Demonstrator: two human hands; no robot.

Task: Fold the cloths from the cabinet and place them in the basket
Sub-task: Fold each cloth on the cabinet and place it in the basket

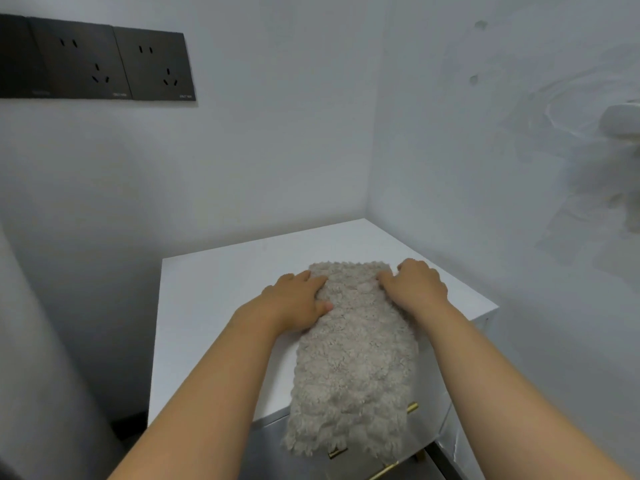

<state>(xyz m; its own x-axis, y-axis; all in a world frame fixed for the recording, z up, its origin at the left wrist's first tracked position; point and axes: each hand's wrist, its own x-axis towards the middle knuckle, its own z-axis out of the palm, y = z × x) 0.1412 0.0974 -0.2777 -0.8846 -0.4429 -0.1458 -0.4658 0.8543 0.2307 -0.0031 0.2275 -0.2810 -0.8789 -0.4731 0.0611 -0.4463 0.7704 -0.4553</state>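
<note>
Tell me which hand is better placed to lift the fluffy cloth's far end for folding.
Right, probably. The right hand sits at the far right corner of the cloth, fingers curled onto it; the left hand lies flatter, further back along the left edge, better for pressing down.

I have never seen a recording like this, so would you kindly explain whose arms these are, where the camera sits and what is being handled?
There is no machine here: a person works with bare hands, and the single picture comes from a camera worn on their head, looking forward and down. Both arms reach onto a white cabinet top. On it lies a fluffy beige cloth, its near end hanging over the front edge past a gold handle. The left hand rests on the cloth's left edge, fingers fairly straight; the right hand curls its fingers on the far right corner, apparently gripping it. Dark wall sockets sit upper left. No basket is in view.
</note>
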